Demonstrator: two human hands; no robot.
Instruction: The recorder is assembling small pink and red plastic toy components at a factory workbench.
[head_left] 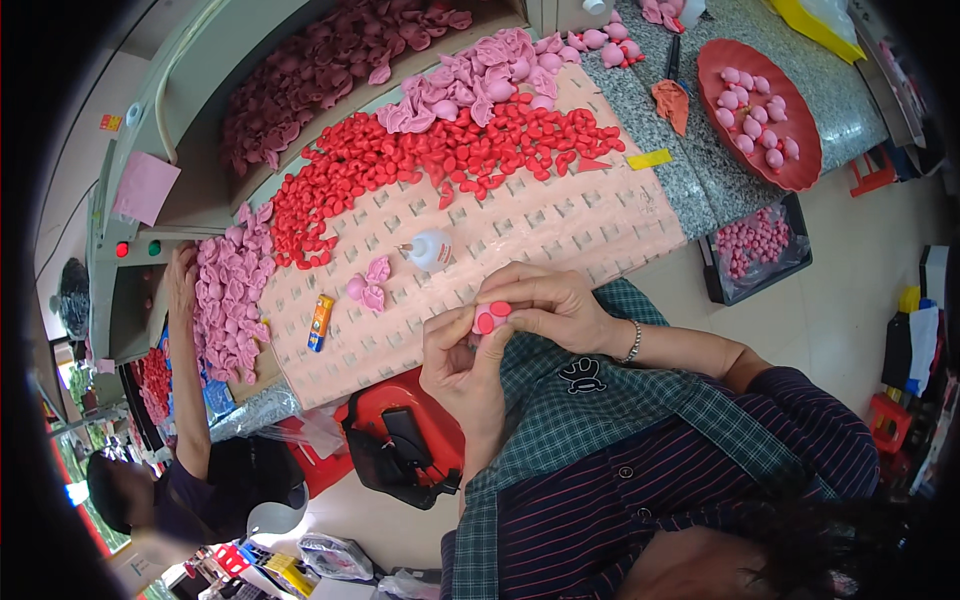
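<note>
Between the fingertips of both hands is a small pink ball-shaped piece (pixel 489 322) with red ovals on it. My left hand (pixel 462 368) pinches it from the near left side. From the right, my right hand (pixel 562 308), with a bracelet at the wrist, grips it too. Beyond them on the patterned pink sheet (pixel 520 215) lies a white squeeze bottle (pixel 430 250) with a thin nozzle. Next to that bottle is a loose pink ball with flaps (pixel 371 285). A small yellow and blue box (pixel 320 323) rests farther left. Small red pieces (pixel 450 150) are heaped along the sheet's far side.
Pink flapped pieces (pixel 230 300) pile up at left and far back, by a grey machine (pixel 110 260). A co-worker's arm (pixel 187 370) reaches there. At right stand a red plate (pixel 708 85) of pink balls and a black crate (pixel 712 275). A black bag (pixel 400 450) sits on a red stool.
</note>
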